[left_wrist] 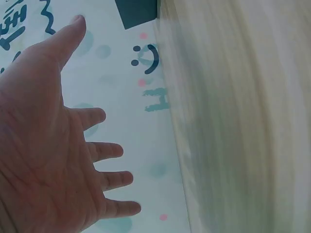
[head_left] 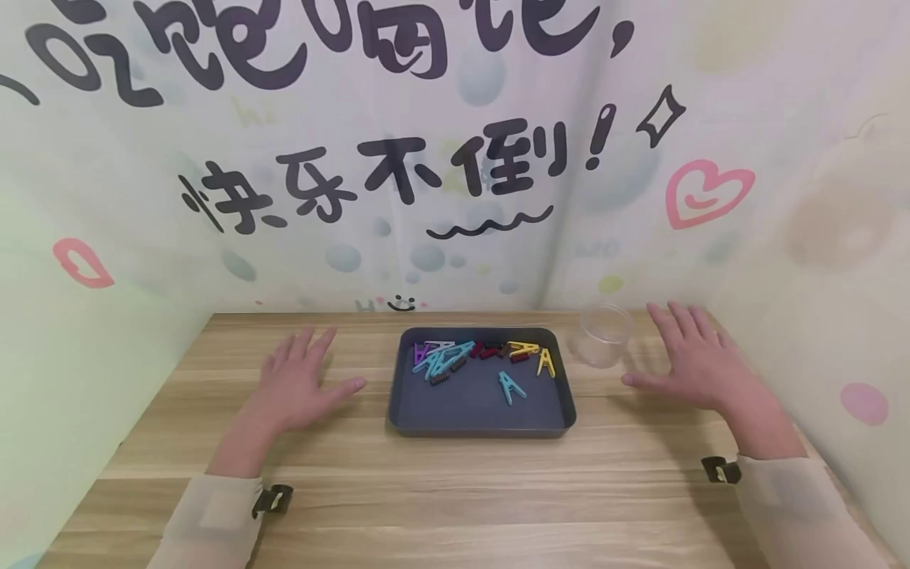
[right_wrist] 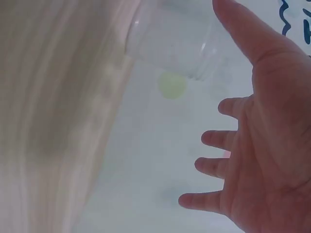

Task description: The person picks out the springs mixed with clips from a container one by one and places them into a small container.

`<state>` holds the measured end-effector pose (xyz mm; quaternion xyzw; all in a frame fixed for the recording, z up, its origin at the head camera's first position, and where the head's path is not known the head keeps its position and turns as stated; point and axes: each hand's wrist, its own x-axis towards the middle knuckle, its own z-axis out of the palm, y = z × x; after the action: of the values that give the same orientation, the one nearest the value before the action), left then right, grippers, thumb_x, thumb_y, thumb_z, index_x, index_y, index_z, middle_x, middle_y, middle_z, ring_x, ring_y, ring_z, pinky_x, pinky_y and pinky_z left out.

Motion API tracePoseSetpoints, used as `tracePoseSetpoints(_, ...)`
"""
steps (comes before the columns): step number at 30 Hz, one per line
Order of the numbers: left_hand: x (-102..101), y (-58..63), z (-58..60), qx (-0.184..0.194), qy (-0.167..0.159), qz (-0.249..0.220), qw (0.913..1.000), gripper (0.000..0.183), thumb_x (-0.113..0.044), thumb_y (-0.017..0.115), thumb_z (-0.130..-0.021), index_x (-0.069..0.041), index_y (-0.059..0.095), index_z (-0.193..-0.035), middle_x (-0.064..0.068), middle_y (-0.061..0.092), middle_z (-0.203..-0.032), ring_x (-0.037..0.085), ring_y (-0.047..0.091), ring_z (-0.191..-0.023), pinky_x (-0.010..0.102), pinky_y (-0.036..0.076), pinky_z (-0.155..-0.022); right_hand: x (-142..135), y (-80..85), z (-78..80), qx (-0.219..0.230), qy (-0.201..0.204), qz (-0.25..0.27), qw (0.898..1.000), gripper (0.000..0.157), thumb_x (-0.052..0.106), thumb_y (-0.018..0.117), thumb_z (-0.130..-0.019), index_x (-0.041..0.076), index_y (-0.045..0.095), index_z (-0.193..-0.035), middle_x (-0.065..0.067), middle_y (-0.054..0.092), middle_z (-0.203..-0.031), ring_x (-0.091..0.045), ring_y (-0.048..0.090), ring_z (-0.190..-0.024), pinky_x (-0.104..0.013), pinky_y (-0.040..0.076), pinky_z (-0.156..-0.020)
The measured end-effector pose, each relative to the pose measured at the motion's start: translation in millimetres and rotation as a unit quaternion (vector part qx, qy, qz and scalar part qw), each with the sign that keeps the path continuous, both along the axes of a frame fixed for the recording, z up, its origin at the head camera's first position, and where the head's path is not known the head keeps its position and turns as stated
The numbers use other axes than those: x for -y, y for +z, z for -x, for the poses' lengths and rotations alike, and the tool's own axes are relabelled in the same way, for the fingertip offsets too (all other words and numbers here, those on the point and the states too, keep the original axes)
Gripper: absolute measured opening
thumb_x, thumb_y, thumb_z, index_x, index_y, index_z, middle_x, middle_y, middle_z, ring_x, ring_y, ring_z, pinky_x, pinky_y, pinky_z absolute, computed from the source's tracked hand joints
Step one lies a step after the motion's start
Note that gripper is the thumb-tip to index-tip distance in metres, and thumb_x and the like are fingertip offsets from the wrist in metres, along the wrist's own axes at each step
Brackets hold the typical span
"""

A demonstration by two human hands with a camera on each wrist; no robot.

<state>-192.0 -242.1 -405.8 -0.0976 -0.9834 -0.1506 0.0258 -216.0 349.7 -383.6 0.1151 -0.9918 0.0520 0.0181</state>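
My left hand (head_left: 293,385) is held out left of a dark grey tray (head_left: 455,419), fingers straight and spread, holding nothing. On the other side my right hand (head_left: 693,365) is likewise spread, its thumb close to a clear round plastic container (head_left: 602,338) without visibly gripping it. In the tray, a light-blue clothespin (head_left: 505,382) lies apart from the others. Several more blue clothespins (head_left: 445,360) are bunched at the back left beside a purple clothespin (head_left: 419,354). Yellow clothespins (head_left: 546,363) lie at the back right. Small dark-red pieces (head_left: 489,353) and dark ridged pieces (head_left: 440,379) lie between them.
The tray and the container stand on a wood-grain table (head_left: 455,498). A white printed wall covering (head_left: 398,261) rises behind the table's back edge, with more of it at both sides. Each sleeve carries a black clip-like device (head_left: 273,499) at the wrist.
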Motion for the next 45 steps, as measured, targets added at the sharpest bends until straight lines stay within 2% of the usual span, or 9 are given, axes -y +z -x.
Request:
tracePoseSetpoints(6, -4.1, 0.0, 2.5, 0.003, -0.013, -0.040, 0.9991, 0.105, -0.075, 0.058, -0.096, -0.003, 0.027, -0.167, 0.035, 0.026, -0.165, 0.064, 0.022, -0.147, 0.081, 0.023, -0.116, 10.5, 10.7, -0.7, -0.053, 0.048, -0.017, 0.997, 0.125, 0.078, 0.075, -0.082, 0.002, 0.023, -0.167, -0.033, 0.027, -0.164, -0.058, 0.020, -0.149, -0.077, 0.022, -0.118)
tracePoseSetpoints(12, -10.7, 1.2, 2.5, 0.032, -0.028, -0.106, 0.9934, 0.103, -0.069, 0.061, -0.098, -0.002, 0.024, -0.167, 0.033, 0.026, -0.165, 0.059, 0.024, -0.149, 0.077, 0.029, -0.116, 28.3, 21.3, 1.2, -0.066, 0.085, -0.022, 0.994, 0.112, 0.057, 0.086, -0.085, 0.003, 0.030, -0.165, -0.030, 0.039, -0.158, -0.055, 0.032, -0.146, -0.074, 0.031, -0.116)
tracePoseSetpoints(15, -14.1, 0.4, 3.9, 0.038, -0.043, -0.139, 0.9887, 0.100, -0.065, 0.063, -0.099, -0.001, 0.025, -0.166, 0.033, 0.034, -0.160, 0.053, 0.038, -0.144, 0.072, 0.037, -0.115, 36.5, 23.5, 2.7, -0.080, 0.108, -0.009, 0.991, 0.105, 0.050, 0.088, -0.085, 0.002, 0.036, -0.163, -0.028, 0.046, -0.152, -0.051, 0.041, -0.141, -0.071, 0.037, -0.114)
tracePoseSetpoints(20, -18.8, -3.9, 7.9, 0.058, -0.059, -0.188, 0.9788, 0.095, -0.060, 0.066, -0.100, -0.005, 0.028, -0.167, 0.029, 0.047, -0.151, 0.044, 0.058, -0.126, 0.062, 0.054, -0.102, 52.4, 26.1, 6.6, -0.096, 0.138, -0.006, 0.986, 0.095, 0.046, 0.088, -0.087, 0.002, 0.043, -0.159, -0.028, 0.054, -0.146, -0.050, 0.049, -0.135, -0.069, 0.043, -0.111)
tracePoseSetpoints(24, -23.8, -6.5, 9.1, 0.081, -0.064, -0.233, 0.9670, 0.089, -0.053, 0.071, -0.100, -0.008, 0.031, -0.166, 0.025, 0.051, -0.149, 0.039, 0.060, -0.123, 0.055, 0.057, -0.100, 64.7, 27.2, 12.0, -0.099, 0.154, 0.003, 0.983, 0.090, 0.043, 0.089, -0.087, 0.002, 0.048, -0.156, -0.027, 0.057, -0.142, -0.048, 0.054, -0.131, -0.066, 0.048, -0.108)
tracePoseSetpoints(31, -30.8, -10.1, 10.5, 0.131, -0.088, -0.333, 0.9295, 0.087, -0.030, 0.079, -0.098, -0.002, 0.031, -0.164, 0.030, 0.049, -0.148, 0.042, 0.061, -0.125, 0.045, 0.063, -0.092, 85.3, 21.6, 22.5, -0.053, 0.167, 0.063, 0.983, 0.081, 0.035, 0.091, -0.086, 0.004, 0.053, -0.151, -0.019, 0.061, -0.138, -0.038, 0.062, -0.122, -0.059, 0.056, -0.102)
tracePoseSetpoints(37, -34.1, -13.5, 12.0, 0.148, -0.092, -0.363, 0.9154, 0.082, -0.022, 0.080, -0.098, -0.001, 0.034, -0.163, 0.029, 0.052, -0.147, 0.044, 0.061, -0.128, 0.052, 0.057, -0.103, 103.1, 14.0, 31.7, -0.039, 0.191, 0.098, 0.976, 0.074, 0.034, 0.092, -0.086, 0.005, 0.060, -0.145, -0.012, 0.068, -0.128, -0.030, 0.066, -0.114, -0.052, 0.059, -0.094)
tracePoseSetpoints(41, -37.4, -17.3, 14.2, 0.166, -0.098, -0.389, 0.9007, 0.082, -0.017, 0.080, -0.097, 0.000, 0.034, -0.162, 0.028, 0.052, -0.146, 0.043, 0.061, -0.129, 0.050, 0.058, -0.103, 114.1, 7.9, 37.9, -0.038, 0.211, 0.102, 0.971, 0.065, 0.031, 0.091, -0.087, 0.003, 0.064, -0.139, -0.011, 0.071, -0.123, -0.029, 0.068, -0.109, -0.048, 0.060, -0.090)
tracePoseSetpoints(45, -40.0, -20.2, 15.8, 0.173, -0.104, -0.403, 0.8925, 0.080, -0.013, 0.079, -0.097, 0.002, 0.034, -0.162, 0.028, 0.052, -0.145, 0.044, 0.061, -0.128, 0.046, 0.059, -0.101, 124.8, 2.2, 43.4, -0.017, 0.229, 0.107, 0.967, 0.056, 0.025, 0.090, -0.088, 0.000, 0.067, -0.132, -0.012, 0.071, -0.120, -0.029, 0.069, -0.105, -0.049, 0.059, -0.094)
